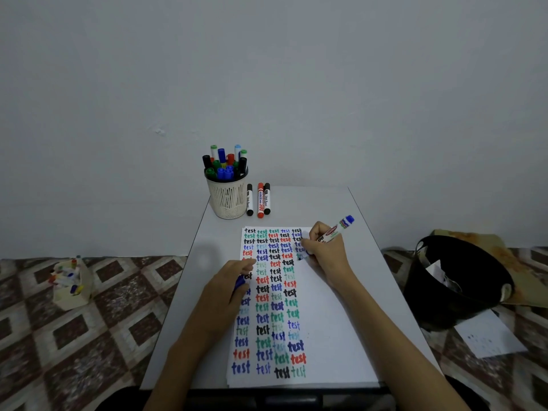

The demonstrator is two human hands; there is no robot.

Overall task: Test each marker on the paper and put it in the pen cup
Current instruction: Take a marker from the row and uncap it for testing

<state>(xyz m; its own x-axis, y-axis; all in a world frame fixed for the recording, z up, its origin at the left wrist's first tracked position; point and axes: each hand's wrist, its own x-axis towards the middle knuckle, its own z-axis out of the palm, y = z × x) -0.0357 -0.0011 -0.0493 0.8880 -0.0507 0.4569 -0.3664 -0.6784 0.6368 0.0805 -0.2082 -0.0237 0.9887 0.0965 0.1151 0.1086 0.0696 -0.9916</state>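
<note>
My right hand (324, 252) grips a white marker with a blue end (336, 229), its tip down on the paper (320, 327) near the right-most column of "test" words. My left hand (229, 284) rests on the paper's left edge and holds a blue cap (239, 282). The white mesh pen cup (227, 197) stands at the table's far left, filled with several capped markers. Beside the cup lie three markers: a black one (249, 200), a red one (260, 200) and another black one (267, 199).
The small white table (385, 292) stands against a plain wall. On the patterned floor at the left sits a cream box (71, 284) of markers. A black bin (453, 280) and a loose sheet (489, 336) lie at the right.
</note>
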